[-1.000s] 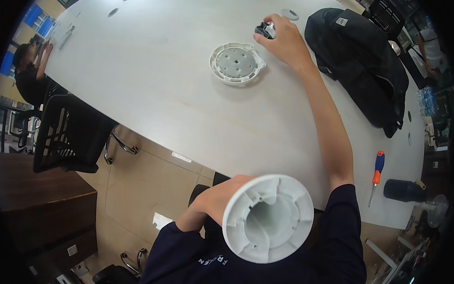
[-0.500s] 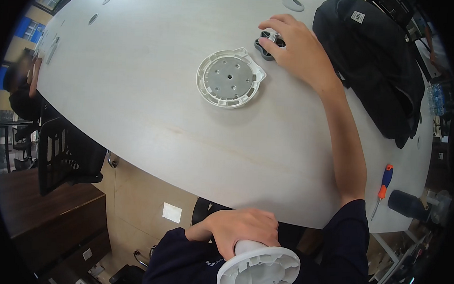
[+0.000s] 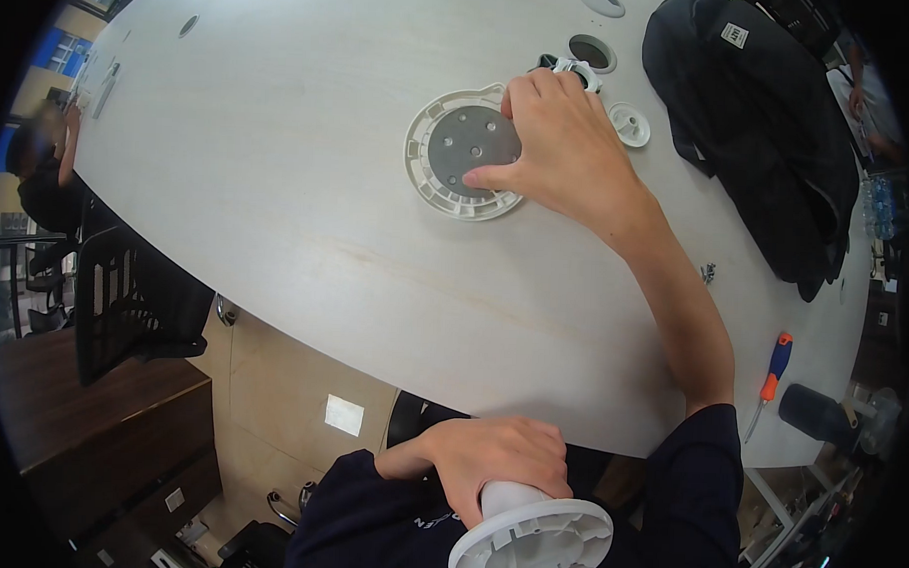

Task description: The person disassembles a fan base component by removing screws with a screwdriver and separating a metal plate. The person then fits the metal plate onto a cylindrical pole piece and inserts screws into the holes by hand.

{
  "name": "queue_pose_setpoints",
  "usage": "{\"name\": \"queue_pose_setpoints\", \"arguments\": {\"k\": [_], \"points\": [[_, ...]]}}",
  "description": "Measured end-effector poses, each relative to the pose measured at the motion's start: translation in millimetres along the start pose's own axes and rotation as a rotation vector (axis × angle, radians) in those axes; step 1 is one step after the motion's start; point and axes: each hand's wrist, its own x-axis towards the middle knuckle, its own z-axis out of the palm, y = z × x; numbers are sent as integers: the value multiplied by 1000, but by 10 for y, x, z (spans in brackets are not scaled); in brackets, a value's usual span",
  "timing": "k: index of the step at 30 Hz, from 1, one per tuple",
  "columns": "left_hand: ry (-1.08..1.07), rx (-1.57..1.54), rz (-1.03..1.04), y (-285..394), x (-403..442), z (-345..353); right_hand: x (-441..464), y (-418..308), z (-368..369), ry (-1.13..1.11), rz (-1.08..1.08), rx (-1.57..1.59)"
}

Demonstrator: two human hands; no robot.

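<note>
My left hand (image 3: 503,458) is wrapped round the neck of a white flared plastic part (image 3: 535,549), held below the table edge with its wide ribbed rim facing up. Over the table, my right hand (image 3: 564,148) reaches across the right side of a round white base (image 3: 421,171) with a grey metal disc (image 3: 464,149). Its thumb lies over the disc and its fingers are apart, curved towards the rim. Just beyond the fingers are a dark knob-like part (image 3: 547,62) and a white ring-shaped part (image 3: 582,76), both partly hidden. A small white round cap (image 3: 630,125) lies right of the hand.
A black backpack (image 3: 750,134) lies at the right of the white table (image 3: 308,179). Nearer are small screws (image 3: 708,273), an orange and blue screwdriver (image 3: 775,370) and a dark bottle (image 3: 818,414). Another person (image 3: 46,160) sits at the far left beyond a black chair (image 3: 134,298).
My right hand has let go of the dark knob-like part and moved left and down onto the round base. My left hand still holds the flared part, lower than a second ago.
</note>
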Motion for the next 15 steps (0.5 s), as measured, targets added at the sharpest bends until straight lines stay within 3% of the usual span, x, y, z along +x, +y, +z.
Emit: {"name": "queue_pose_setpoints", "arguments": {"k": [7,15], "points": [[-6,9,1,-1,-6,-11,8,11,-1,-8,22,26],[-6,16,6,-11,-13,-11,-21,-67,3,139,-48,6]]}}
